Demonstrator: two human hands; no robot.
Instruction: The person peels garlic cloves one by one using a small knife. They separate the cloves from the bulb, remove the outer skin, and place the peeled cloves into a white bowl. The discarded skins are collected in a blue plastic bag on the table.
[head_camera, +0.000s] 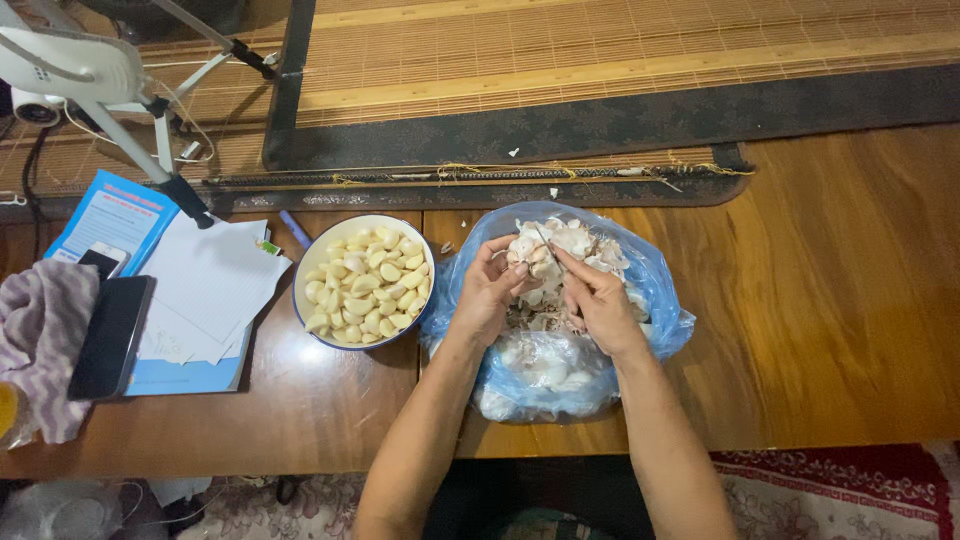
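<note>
Both my hands meet over an open blue plastic bag (660, 300) on the wooden table. My left hand (487, 292) and my right hand (597, 297) pinch the same garlic bulb (530, 252) between their fingertips. Papery garlic skins (585, 243) are heaped in the bag behind the bulb. More garlic shows through the folded plastic nearer to me. Left of the bag stands a white bowl (322, 245) with a blue outside, filled with several peeled cloves (367, 285).
At the left lie a stack of white papers (210, 290) on a blue folder, two phones (110, 335), a striped cloth (40, 330) and a white camera stand (120, 95). A bamboo mat (600, 60) lies beyond the table. A patterned rug (830, 490) lies under the near edge.
</note>
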